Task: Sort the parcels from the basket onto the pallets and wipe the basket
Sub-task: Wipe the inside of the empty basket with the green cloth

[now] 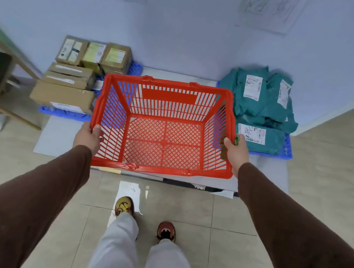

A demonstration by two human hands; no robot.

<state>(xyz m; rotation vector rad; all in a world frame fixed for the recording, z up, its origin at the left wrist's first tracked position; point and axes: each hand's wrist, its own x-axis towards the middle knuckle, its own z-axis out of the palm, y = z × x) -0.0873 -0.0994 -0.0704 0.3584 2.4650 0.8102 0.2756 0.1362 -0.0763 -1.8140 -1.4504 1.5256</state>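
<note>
Head view: green cloth [236, 140], perhaps, half-hidden under right hand [236, 155].

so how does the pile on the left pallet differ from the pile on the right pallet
The brown cardboard boxes on the left blue plastic pallet are rigid and squared, while the teal plastic mailer bags on the right blue plastic pallet are soft and crumpled. The boxes sit in rows and stacks; the bags lie in a loose overlapping heap. Both piles carry white shipping labels.
</note>
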